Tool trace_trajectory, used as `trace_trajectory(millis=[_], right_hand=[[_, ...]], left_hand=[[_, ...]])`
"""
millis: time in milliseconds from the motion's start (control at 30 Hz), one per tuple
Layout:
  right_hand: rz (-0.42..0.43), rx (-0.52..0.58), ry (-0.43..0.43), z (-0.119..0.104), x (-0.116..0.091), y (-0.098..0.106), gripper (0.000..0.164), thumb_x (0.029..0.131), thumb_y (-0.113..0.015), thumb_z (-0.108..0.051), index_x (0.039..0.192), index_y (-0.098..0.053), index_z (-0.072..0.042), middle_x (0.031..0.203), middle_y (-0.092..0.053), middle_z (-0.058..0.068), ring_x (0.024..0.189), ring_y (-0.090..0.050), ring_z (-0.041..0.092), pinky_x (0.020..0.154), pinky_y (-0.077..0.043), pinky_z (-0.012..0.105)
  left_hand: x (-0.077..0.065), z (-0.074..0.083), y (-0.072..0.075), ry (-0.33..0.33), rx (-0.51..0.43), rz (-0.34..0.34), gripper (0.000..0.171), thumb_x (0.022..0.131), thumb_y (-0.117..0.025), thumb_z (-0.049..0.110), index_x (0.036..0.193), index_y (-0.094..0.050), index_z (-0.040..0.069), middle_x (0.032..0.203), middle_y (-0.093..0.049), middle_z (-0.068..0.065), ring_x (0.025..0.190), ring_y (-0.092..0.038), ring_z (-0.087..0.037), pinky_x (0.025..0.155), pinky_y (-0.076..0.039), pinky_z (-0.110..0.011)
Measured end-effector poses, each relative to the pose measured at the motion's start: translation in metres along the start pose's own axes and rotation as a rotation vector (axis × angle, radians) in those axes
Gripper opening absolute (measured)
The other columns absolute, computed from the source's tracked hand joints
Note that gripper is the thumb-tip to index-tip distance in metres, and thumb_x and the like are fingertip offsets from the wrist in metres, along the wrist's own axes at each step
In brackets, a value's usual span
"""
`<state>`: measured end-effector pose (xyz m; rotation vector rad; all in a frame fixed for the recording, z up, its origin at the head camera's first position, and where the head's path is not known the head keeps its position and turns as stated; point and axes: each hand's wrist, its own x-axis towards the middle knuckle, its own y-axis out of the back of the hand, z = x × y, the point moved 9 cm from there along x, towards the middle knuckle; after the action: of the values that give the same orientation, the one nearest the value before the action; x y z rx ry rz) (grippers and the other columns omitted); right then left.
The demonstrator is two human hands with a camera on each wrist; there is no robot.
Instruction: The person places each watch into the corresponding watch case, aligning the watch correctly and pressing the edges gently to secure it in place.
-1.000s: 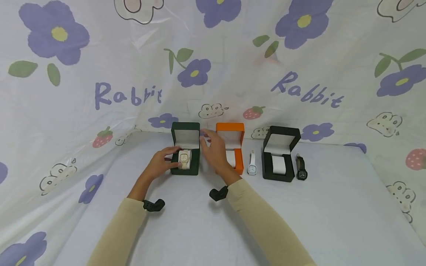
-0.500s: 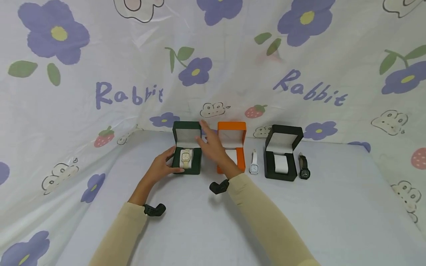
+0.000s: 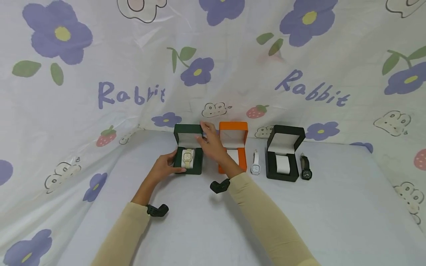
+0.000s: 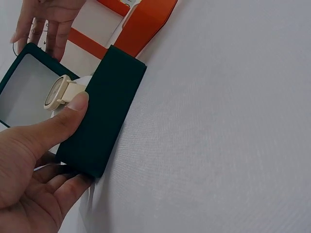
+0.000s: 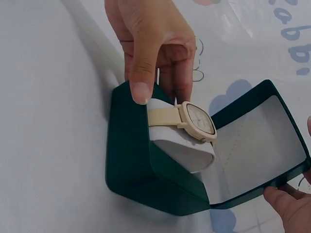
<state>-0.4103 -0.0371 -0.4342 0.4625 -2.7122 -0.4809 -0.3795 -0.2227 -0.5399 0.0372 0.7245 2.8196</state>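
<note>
A dark green watch box [image 3: 197, 170] stands with its lid [image 3: 188, 128] raised. Inside, a cream square-faced watch [image 3: 188, 156] is wrapped round a white cushion [image 5: 182, 148]. My left hand [image 3: 163, 168] grips the base at its left front corner, thumb [image 4: 77, 103] on the front edge by the strap and fingers against the side. At the lid's right upper corner, my right hand [image 3: 213, 145] holds the edge. In the right wrist view its thumb [image 5: 278, 198] lies along the lid's side, and another fingertip reaches the top edge.
Right of the green box stands an open orange watch box [image 3: 233, 126], partly behind the right hand. Further right are a white watch [image 3: 255, 168], an open black watch box [image 3: 271, 171] with a bare white cushion [image 3: 283, 164], and a black watch [image 3: 306, 173]. A patterned sheet [image 3: 233, 74] hangs behind.
My left thumb has left the watch for the box's front edge. My right hand has reached the lid's upper corner, and the lid has tipped slightly forward.
</note>
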Motion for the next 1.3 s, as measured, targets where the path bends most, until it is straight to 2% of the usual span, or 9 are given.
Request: trace_trajectory(millis=[133, 267, 467, 533, 633, 767, 967, 1133, 1300], right_hand=[[0.027, -0.04, -0.017, 0.001, 0.0, 0.0, 0.058, 0.107, -0.055, -0.021, 0.158, -0.034, -0.004, 0.157, -0.028, 0.017, 0.142, -0.038, 0.026, 0.113, -0.043, 0.039], [0.06, -0.071, -0.034, 0.0, 0.0, 0.003, 0.046, 0.105, -0.058, -0.023, 0.148, -0.049, -0.006, 0.145, -0.042, 0.014, 0.133, -0.046, 0.026, 0.112, -0.044, 0.039], [0.098, 0.016, -0.071, 0.006, -0.001, 0.001, 0.035, 0.102, -0.065, -0.024, 0.132, -0.055, -0.008, 0.131, -0.063, 0.01, 0.13, -0.056, 0.024, 0.117, -0.037, 0.039], [0.118, 0.034, -0.088, 0.008, -0.002, 0.002, 0.036, 0.1, -0.067, -0.027, 0.129, -0.057, -0.008, 0.128, -0.065, 0.011, 0.128, -0.057, 0.025, 0.116, -0.038, 0.043], [0.136, 0.003, -0.125, 0.012, -0.003, 0.003, 0.042, 0.098, -0.07, -0.032, 0.131, -0.059, -0.009, 0.131, -0.064, 0.009, 0.129, -0.056, 0.026, 0.115, -0.04, 0.047], [0.116, -0.049, -0.146, 0.014, -0.005, 0.002, 0.047, 0.097, -0.071, -0.035, 0.135, -0.061, -0.009, 0.137, -0.062, 0.008, 0.131, -0.054, 0.025, 0.113, -0.042, 0.047], [0.054, -0.075, -0.109, 0.014, -0.007, -0.001, 0.043, 0.095, -0.074, -0.033, 0.13, -0.063, -0.011, 0.131, -0.063, 0.005, 0.129, -0.054, 0.024, 0.113, -0.042, 0.043], [0.05, -0.074, -0.06, 0.014, -0.01, -0.002, 0.04, 0.091, -0.079, -0.027, 0.124, -0.066, -0.007, 0.127, -0.063, 0.007, 0.125, -0.055, 0.023, 0.112, -0.043, 0.043], [0.062, -0.06, -0.046, 0.017, -0.015, -0.003, 0.039, 0.089, -0.081, -0.025, 0.122, -0.067, -0.008, 0.132, -0.062, 0.007, 0.127, -0.054, 0.022, 0.111, -0.043, 0.042]], left_hand=[[-0.001, 0.002, -0.001, -0.004, -0.003, 0.006, 0.101, 0.079, -0.089, 0.022, 0.157, -0.029, 0.001, 0.158, -0.036, -0.018, 0.144, -0.039, -0.033, 0.118, -0.034, -0.045], [-0.003, 0.006, -0.001, -0.009, -0.025, -0.003, 0.099, 0.08, -0.088, 0.019, 0.157, -0.029, 0.0, 0.158, -0.037, -0.019, 0.143, -0.04, -0.034, 0.117, -0.035, -0.046], [-0.002, 0.002, -0.001, -0.008, -0.037, 0.006, 0.099, 0.079, -0.09, 0.02, 0.157, -0.031, 0.003, 0.157, -0.04, -0.017, 0.14, -0.045, -0.032, 0.115, -0.039, -0.044], [-0.002, 0.002, -0.001, -0.011, -0.053, 0.013, 0.099, 0.079, -0.09, 0.019, 0.157, -0.031, 0.003, 0.157, -0.04, -0.017, 0.14, -0.046, -0.032, 0.115, -0.039, -0.043], [-0.002, 0.001, -0.002, -0.016, -0.084, 0.016, 0.098, 0.079, -0.089, 0.018, 0.157, -0.032, 0.003, 0.157, -0.039, -0.017, 0.141, -0.045, -0.032, 0.115, -0.038, -0.043], [-0.001, -0.002, -0.001, -0.013, -0.112, 0.014, 0.097, 0.079, -0.089, 0.017, 0.157, -0.032, 0.002, 0.157, -0.039, -0.017, 0.142, -0.044, -0.031, 0.114, -0.039, -0.043], [-0.002, -0.001, 0.002, -0.01, -0.116, 0.027, 0.093, 0.08, -0.089, 0.017, 0.155, -0.036, 0.001, 0.155, -0.042, -0.018, 0.138, -0.048, -0.031, 0.111, -0.043, -0.042], [-0.003, -0.001, 0.001, 0.008, -0.134, 0.021, 0.092, 0.08, -0.088, 0.016, 0.154, -0.036, -0.002, 0.155, -0.042, -0.02, 0.139, -0.048, -0.033, 0.111, -0.043, -0.041], [-0.002, -0.002, -0.001, 0.007, -0.145, 0.016, 0.089, 0.08, -0.088, 0.015, 0.152, -0.039, -0.004, 0.152, -0.046, -0.022, 0.137, -0.05, -0.034, 0.109, -0.045, -0.042]])
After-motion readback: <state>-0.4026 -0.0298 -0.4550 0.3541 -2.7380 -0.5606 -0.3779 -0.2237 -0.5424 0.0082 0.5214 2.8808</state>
